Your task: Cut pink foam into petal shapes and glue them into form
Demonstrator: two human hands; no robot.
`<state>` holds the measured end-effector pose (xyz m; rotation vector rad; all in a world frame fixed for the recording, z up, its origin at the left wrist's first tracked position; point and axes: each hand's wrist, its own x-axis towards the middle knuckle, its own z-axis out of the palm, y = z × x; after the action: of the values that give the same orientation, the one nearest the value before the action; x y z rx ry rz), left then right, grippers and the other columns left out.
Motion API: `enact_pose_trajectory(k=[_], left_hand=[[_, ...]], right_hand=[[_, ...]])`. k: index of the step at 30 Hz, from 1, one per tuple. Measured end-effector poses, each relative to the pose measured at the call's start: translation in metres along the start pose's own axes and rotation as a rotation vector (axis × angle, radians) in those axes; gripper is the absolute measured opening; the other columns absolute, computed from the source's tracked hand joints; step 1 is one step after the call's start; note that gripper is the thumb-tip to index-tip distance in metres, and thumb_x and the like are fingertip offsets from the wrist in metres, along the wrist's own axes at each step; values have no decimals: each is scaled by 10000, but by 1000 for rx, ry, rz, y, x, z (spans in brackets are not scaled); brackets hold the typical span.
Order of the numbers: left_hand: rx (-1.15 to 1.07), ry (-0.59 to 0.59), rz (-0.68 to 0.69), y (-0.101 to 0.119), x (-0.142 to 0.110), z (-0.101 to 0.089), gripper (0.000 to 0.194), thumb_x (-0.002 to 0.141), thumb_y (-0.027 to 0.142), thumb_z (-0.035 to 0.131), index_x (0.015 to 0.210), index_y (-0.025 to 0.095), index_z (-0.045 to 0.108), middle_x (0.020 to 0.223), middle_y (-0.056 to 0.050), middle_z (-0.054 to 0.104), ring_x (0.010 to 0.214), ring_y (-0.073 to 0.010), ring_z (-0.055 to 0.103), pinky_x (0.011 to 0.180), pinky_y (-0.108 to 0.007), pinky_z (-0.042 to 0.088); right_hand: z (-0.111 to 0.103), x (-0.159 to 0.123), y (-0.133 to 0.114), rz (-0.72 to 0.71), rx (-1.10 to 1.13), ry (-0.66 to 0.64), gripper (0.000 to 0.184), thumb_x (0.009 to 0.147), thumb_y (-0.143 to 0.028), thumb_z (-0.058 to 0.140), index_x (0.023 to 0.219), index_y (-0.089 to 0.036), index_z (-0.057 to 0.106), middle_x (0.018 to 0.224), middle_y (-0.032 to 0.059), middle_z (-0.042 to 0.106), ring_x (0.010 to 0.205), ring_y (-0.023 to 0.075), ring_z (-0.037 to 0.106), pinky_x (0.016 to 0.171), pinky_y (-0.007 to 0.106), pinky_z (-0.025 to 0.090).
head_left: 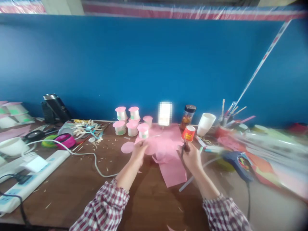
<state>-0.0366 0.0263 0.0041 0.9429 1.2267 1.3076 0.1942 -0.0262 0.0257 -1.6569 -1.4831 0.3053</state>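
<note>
The step in hand looks like trimming pink paper into round pieces, judging by the shapes that lie about. The left hand (pixel 139 153) has its thumb and fingers pinched together at the edge of a round pink piece (pixel 151 148), which sits in front of the person, above a large pink sheet (pixel 172 175) on the brown table (pixel 149 205). The right hand (pixel 193 158) has its fingers curled around a dark tool, most likely scissors (pixel 183 148) — blur hides how far the blades are apart. A curled pink scrap (pixel 159 159) lies between the hands, and a loose pink disc (pixel 127 147) rests on the table just left of the left hand. Behind that, white cups (pixel 132 129) with pink tops stand grouped and partly stacked; a red cup (pixel 188 134) stands just beyond the right hand, near a jar (pixel 186 120). If this is cutting, the next move calls for the left hand to turn the paper steadily while the blades follow its curve — kept clear of the left fingertips and of the sheet beneath, which could be nicked by mistake.
</note>
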Motion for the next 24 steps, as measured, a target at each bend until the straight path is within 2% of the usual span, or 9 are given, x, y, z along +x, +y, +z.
enact_pose_trajectory(k=[5,9,13,16,20,24], left_hand=[[303,-95,62,-2,1,15,224,682,307,644,830,141,665,813,-48,677,782,-186,610,676,-266,452],[603,-151,92,5,11,36,17,628,151,613,611,149,614,623,0,599,670,-173,569,603,-256,410],[832,-164,125,11,12,49,84,591,84,592,560,162,600,606,-7,575,618,-164,531,573,-266,380],[906,-194,166,12,4,51,80,595,92,608,562,163,589,601,-6,563,603,-157,517,567,-266,372],[928,-234,208,12,-6,45,158,656,196,629,533,167,534,540,16,506,566,-142,491,540,-251,355],[884,-190,238,16,-15,34,159,736,257,556,611,158,557,599,10,542,597,-137,507,541,-237,362]], right_hand=[[4,-2,1,-45,-175,-79,241,807,-307,566,1013,-197,622,813,66,703,745,234,643,639,273,428],[2,-3,-2,-64,-270,-117,276,816,-252,556,1083,-206,610,852,68,712,782,230,643,664,264,413],[0,-3,-2,-63,-332,-151,259,851,-284,530,1080,-194,610,874,84,716,791,232,650,658,263,401],[1,-4,1,-89,-360,-211,261,860,-310,529,1078,-196,615,884,86,721,789,228,657,647,262,388],[5,-9,6,-133,-386,-295,276,857,-270,532,1122,-223,595,868,65,721,782,210,658,629,254,363],[7,-10,10,-158,-435,-329,322,833,-246,561,1154,-216,568,896,70,710,832,217,649,640,254,356]])
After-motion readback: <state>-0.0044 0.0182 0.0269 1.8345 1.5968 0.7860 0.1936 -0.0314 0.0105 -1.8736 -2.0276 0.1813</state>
